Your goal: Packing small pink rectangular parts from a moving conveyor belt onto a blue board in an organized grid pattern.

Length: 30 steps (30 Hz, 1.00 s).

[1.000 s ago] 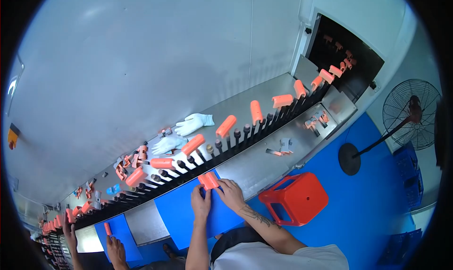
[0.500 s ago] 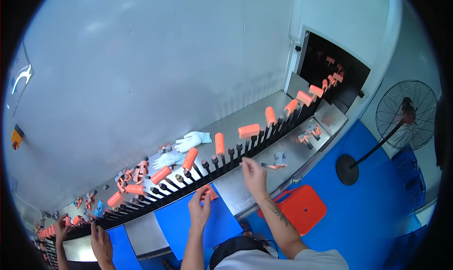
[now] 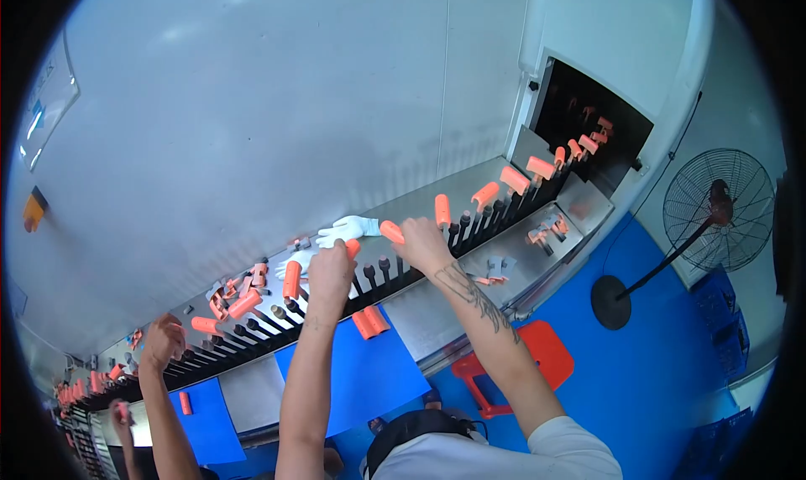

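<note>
My left hand [image 3: 333,272] reaches over the row of black posts [image 3: 384,267], fingers closed on an orange curved plastic piece [image 3: 353,247]; most of its grip is hidden behind the hand's back. Farther right, my right hand [image 3: 421,243] has its fingers closed on another orange curved piece [image 3: 391,232] at the top of the row. Whether either piece is seated on a post, I cannot tell. Below my hands, orange pieces [image 3: 370,321] lie side by side on a blue mat [image 3: 353,388]. White gloves [image 3: 348,229] rest just behind the posts.
A co-worker's hands [image 3: 162,342] work along the row at left. The posts, many with orange pieces, run into a dark opening [image 3: 592,123] at upper right. Loose parts fill a metal tray [image 3: 564,243]. A red stool [image 3: 546,358] and a black fan [image 3: 714,211] stand at right.
Both my hands have moved up to the row of posts, each now at an orange piece. Orange pieces lie on the mat where my left hand was. The co-worker's hands have shifted.
</note>
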{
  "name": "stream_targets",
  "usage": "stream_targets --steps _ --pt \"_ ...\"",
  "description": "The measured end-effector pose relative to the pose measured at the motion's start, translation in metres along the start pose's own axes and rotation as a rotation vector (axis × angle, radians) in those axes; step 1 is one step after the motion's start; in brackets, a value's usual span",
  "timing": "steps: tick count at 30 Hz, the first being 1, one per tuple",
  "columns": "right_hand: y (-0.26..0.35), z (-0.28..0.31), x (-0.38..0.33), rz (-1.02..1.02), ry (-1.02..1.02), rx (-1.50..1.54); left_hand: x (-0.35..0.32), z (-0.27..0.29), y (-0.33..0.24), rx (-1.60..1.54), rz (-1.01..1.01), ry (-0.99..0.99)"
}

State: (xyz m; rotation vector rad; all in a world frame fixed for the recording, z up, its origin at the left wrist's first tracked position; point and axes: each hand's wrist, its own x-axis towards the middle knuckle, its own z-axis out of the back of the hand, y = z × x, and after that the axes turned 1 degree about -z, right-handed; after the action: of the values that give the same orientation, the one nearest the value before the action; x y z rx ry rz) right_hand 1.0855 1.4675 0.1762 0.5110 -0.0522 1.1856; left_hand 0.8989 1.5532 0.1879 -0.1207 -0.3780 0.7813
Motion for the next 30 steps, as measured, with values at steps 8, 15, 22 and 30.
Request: stream_targets --steps 8,15,22,30 --pt "-0.025 -0.009 -0.073 -0.143 -0.177 1.059 -0.096 0.023 0.068 -0.871 0.306 -0.254" --pt "0.017 -0.139 -0.221 -0.321 -0.124 0.587 -0.208 -0.108 0.042 -0.328 -0.31 0.234" --pt "0.026 -0.157 -0.242 -0.101 -0.101 0.353 -0.235 -0.156 0.022 -0.675 0.241 -0.048" --pt "0.019 -0.153 -0.222 -0.137 -0.082 0.409 -0.213 -0.179 0.009 -0.701 0.218 -0.043"
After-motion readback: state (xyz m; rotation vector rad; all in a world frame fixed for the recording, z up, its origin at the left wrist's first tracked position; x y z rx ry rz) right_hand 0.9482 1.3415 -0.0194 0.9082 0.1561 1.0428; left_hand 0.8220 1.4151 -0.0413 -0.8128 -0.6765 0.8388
